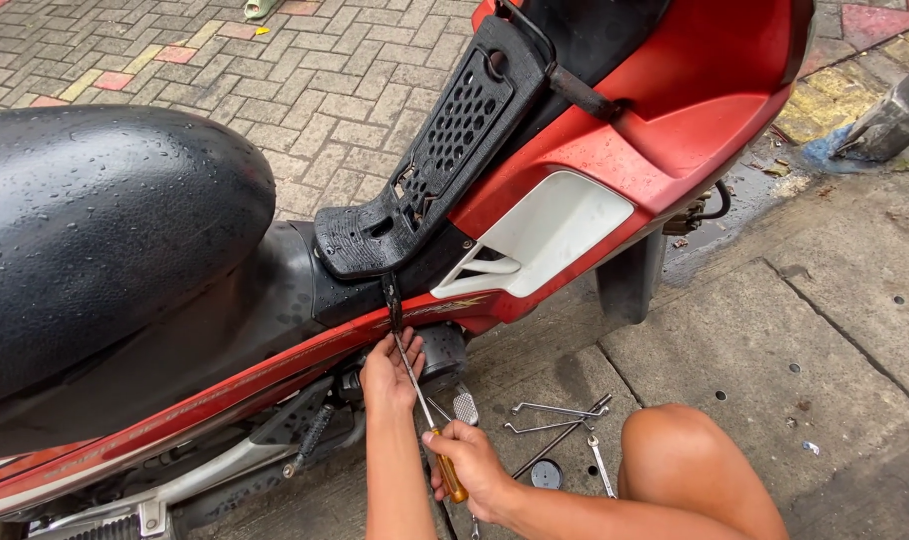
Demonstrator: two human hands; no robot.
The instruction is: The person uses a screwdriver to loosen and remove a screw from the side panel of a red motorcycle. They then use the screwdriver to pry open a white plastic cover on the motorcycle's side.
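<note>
A screwdriver (430, 410) with an amber handle is being gripped in the right hand (472, 472), fingers closed round the handle, at the lower side of a red motorbike (675, 110) being worked on at a wet pavement. The shaft is being angled up to the seam just under the bike's red side panel (275, 365), where the left hand (390, 372) is being pressed against the panel edge, fingertips pinched together at the tip of the tool; whether a screw is being held there cannot be told.

A bare knee (690, 450) is being rested beside the bike, and between knee and bike a few bent metal wrenches (560, 418) and a small round dark cap (546, 474) are being left loose on the concrete (775, 330). Above the hands, a black perforated footboard (445, 150) is being held tilted on the bike's body, with the rain-beaded black seat (95, 230) behind it and brick paving (315, 80) beyond the bike.

With everything wet, the tip is judged likely to slip off and jab the left fingers or scratch the panel; a freed screw could be lost among the loose tools.
</note>
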